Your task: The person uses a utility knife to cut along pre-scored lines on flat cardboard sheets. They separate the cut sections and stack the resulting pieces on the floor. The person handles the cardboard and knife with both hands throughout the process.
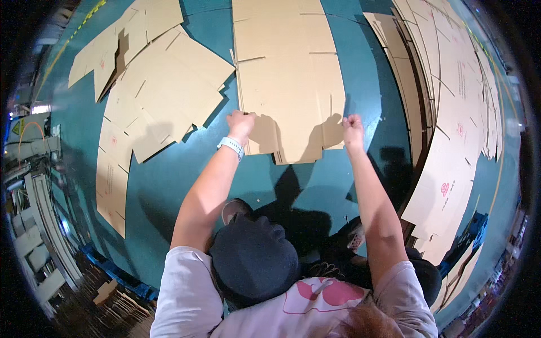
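A flat, die-cut cardboard sheet (pixel 287 84) lies in front of me on top of a thin stack, its slots and flaps visible. At its left edge my left hand (pixel 240 125), with a pale watch band on the wrist, is closed in a pinch on the board. My right hand (pixel 353 132) is closed at the opposite edge, its fingertips meeting the rim of the sheet. The shadows of both hands fall on the near part of the cardboard. How many layers the fingers hold is hidden.
More flat cardboard sheets (pixel 163 84) lie overlapping on the green floor (pixel 253 180) to the left. A long pile of printed cardboard (pixel 445 163) stands at the right. Blue pallets (pixel 121 281) show at the lower left, and metal equipment (pixel 45 214) lines the left rim.
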`<state>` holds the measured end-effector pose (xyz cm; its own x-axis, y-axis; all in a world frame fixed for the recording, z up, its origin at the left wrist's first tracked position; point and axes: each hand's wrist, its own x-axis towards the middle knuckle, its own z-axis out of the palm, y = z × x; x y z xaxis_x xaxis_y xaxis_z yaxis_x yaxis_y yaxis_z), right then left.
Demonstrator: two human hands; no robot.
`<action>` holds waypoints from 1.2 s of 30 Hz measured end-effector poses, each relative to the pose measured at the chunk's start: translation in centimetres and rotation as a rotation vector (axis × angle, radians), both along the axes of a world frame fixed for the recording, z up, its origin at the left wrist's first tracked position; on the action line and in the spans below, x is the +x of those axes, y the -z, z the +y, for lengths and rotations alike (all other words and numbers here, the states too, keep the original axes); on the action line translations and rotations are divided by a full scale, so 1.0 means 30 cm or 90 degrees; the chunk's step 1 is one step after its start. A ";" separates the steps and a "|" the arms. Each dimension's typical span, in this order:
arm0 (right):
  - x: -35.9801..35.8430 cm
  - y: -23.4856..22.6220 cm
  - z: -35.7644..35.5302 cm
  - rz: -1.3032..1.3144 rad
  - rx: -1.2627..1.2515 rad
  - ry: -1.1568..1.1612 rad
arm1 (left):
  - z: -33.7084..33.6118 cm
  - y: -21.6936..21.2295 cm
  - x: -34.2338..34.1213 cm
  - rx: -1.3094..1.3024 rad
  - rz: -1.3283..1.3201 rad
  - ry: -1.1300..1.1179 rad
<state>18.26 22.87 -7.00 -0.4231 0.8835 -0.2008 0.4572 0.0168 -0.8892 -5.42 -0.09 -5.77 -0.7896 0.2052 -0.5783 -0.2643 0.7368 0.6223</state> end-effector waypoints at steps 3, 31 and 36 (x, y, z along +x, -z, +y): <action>-0.082 -0.070 -0.136 -0.043 0.002 -0.052 | -0.076 -0.001 -0.056 -0.016 -0.013 -0.069; -0.203 -0.330 -0.270 0.288 -0.132 -0.053 | -0.478 -0.953 -0.215 0.022 0.235 0.387; -0.301 -0.578 -0.313 0.362 0.002 -0.187 | -0.755 -1.021 -0.173 -0.208 0.262 0.415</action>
<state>9.24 13.49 10.34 -0.6877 0.7146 0.1284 -0.1099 0.0723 -0.9913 -10.62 -22.73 24.86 -0.7320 0.5660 -0.3792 0.4789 0.8233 0.3046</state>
